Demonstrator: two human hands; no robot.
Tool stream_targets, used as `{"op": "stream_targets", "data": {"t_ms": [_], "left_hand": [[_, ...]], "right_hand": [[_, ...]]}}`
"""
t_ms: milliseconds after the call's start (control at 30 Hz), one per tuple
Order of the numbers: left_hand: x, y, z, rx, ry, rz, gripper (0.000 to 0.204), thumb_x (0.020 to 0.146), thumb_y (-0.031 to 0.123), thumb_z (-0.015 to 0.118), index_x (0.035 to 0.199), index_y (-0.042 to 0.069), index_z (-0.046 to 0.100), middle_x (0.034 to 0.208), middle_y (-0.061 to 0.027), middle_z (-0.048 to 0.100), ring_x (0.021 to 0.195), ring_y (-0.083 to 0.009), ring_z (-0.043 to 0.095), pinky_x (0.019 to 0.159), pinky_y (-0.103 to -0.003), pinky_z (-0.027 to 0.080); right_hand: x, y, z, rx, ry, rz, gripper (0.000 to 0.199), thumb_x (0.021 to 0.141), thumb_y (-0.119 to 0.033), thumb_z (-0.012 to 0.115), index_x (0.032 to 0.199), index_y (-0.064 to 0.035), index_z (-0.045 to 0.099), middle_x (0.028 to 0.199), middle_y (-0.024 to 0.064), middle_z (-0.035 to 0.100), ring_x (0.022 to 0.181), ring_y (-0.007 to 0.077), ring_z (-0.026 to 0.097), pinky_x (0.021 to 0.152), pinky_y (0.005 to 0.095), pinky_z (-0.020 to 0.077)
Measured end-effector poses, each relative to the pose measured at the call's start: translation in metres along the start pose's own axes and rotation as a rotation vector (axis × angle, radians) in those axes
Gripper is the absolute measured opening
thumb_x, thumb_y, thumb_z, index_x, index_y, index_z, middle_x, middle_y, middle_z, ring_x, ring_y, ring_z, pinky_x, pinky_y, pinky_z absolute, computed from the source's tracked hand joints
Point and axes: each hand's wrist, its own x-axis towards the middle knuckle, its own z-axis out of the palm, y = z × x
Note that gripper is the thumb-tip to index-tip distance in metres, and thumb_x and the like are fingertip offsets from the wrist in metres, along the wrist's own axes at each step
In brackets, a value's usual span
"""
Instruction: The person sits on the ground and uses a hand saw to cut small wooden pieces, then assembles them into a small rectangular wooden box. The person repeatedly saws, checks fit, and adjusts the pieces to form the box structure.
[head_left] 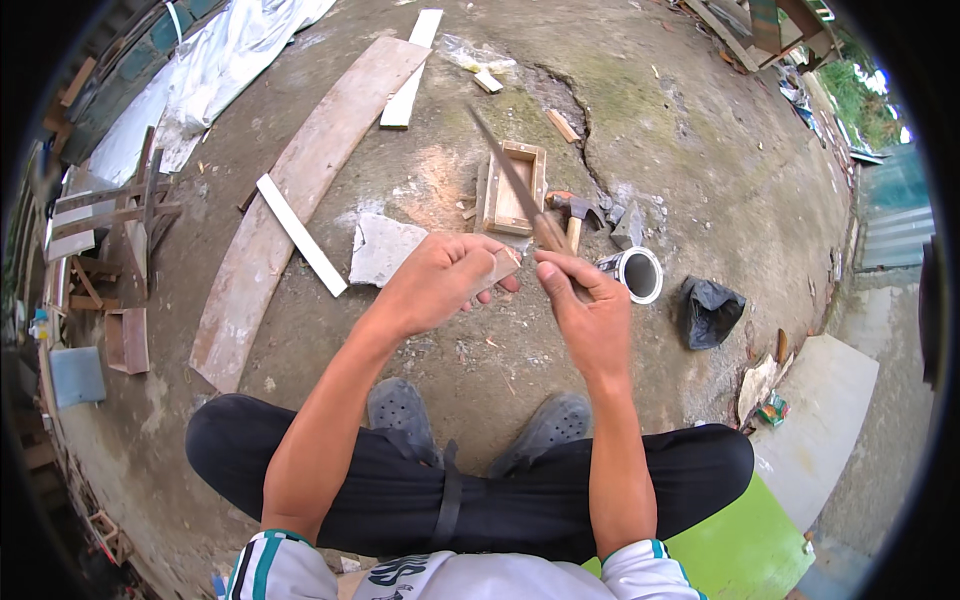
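Note:
My left hand (440, 285) is closed around a small wood piece (507, 262), whose end pokes out past the fingers. In my right hand (590, 310) is a long knife (512, 172), gripped by its brown handle with the narrow blade slanting up and away to the left. The handle is close beside the wood piece; whether they touch I cannot tell. Beyond the blade, a shallow wooden box (508, 226) lies on the ground, partly covered by the knife. Just right of it rests a hammer (574, 233) with a wooden handle.
An open metal can (655, 292) and a black plastic bag (713, 315) are to the right. A flat stone slab (383, 250) lies left of the box. Further left are a long board (290, 190) and a white strip (300, 235). Wood scraps line the far left.

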Motion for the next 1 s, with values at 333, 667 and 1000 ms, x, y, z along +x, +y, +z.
{"op": "stream_targets", "data": {"t_ms": [333,667,1000], "left_hand": [[-0.001,-0.016,0.010,0.142,0.019,0.145,0.028,0.100,0.021,0.057,0.106,0.001,0.075,0.084,-0.0071,0.075,0.069,-0.0109,0.059,0.067,-0.031,0.050],[-0.013,-0.004,-0.005,-0.091,0.266,0.089,0.031,0.105,0.031,0.058,0.094,0.006,0.071,0.070,0.0004,0.065,0.061,-0.0046,0.055,0.054,-0.021,0.045],[-0.011,-0.001,0.004,-0.384,0.578,-0.076,0.054,0.101,0.059,0.059,0.087,0.007,0.068,0.061,0.0037,0.055,0.053,-0.0054,0.050,0.051,-0.021,0.041]], "right_hand": [[-0.003,0.001,0.018,0.029,-0.021,0.004,0.014,0.096,-0.010,0.075,0.101,0.0029,0.075,0.087,0.0032,0.074,0.076,0.0054,0.063,0.068,0.0214,0.0498],[0.004,0.000,-0.006,-0.175,0.128,0.042,0.021,0.097,-0.018,0.076,0.104,0.0025,0.075,0.079,-0.0008,0.067,0.067,0.0057,0.052,0.062,0.0233,0.0416],[-0.032,0.024,0.046,0.021,-0.065,0.072,0.033,0.088,-0.023,0.086,0.110,0.0014,0.078,0.074,-0.0025,0.060,0.065,0.0054,0.047,0.058,0.0244,0.0409]]}}
